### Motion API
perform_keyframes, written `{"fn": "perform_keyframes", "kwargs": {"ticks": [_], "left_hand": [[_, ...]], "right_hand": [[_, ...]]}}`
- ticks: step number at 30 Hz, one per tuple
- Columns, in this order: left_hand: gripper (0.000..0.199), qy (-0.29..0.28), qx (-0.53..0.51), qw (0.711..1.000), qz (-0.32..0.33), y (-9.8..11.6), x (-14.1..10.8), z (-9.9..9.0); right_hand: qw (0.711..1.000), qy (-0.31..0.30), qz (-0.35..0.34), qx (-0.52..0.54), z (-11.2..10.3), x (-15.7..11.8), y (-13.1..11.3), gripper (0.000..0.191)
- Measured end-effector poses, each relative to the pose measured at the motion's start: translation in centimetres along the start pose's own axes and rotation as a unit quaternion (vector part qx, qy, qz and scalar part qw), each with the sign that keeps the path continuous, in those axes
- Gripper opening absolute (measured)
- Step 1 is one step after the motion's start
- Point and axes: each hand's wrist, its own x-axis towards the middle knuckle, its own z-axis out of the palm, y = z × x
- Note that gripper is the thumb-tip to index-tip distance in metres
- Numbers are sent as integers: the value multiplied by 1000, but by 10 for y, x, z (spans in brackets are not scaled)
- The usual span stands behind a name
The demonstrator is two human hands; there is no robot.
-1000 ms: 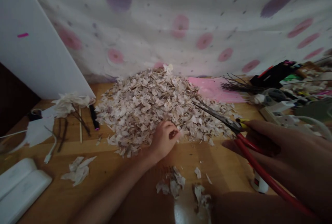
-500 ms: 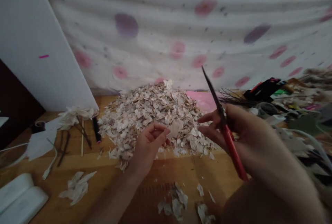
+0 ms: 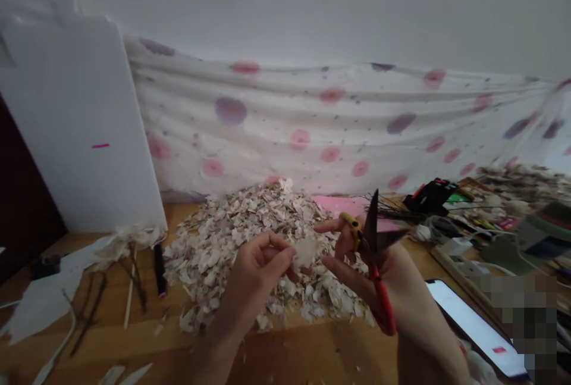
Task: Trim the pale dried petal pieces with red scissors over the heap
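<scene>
Left hand (image 3: pixel 263 263) pinches beside loosely splayed right hand (image 3: pixel 398 278).

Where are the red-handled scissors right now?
In the head view, the scissors are right of centre, held in the right hand, with the pile of pale flakes to their left.

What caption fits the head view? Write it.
Left hand pinching a pale flake before a heap of flakes, right hand holding opened shears.

At the far side, a pink-and-purple-patterned cloth (image 3: pixel 272 111) covers the plain wall (image 3: pixel 312 4) behind the dimly lit wooden table (image 3: pixel 307 346).
</scene>
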Motion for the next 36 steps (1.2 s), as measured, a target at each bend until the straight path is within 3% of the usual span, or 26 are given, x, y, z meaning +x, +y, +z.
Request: {"fn": "perform_keyframes", "kwargs": {"ticks": [8,12,14,19,27,32,36], "left_hand": [[16,-65,-13,997,-45,10,2,-12],[26,-77,-18,996,-39,10,3,-16],[34,-72,-15,997,-20,7,2,-16],[32,-29,-21,999,11,0,-2,-5],[13,-7,-1,999,46,1,-1,-7],[15,17,54,996,68,7,-2,-14],[20,50,16,996,78,7,1,-15]], "right_hand": [[996,-78,24,42,19,8,6,9],[992,-62,74,86,25,11,11,19],[990,-30,87,103,28,13,12,30],[976,25,100,190,39,16,11,42],[975,39,125,178,42,20,4,44],[975,38,133,175,39,19,7,42],[966,11,143,214,41,16,10,39]]}}
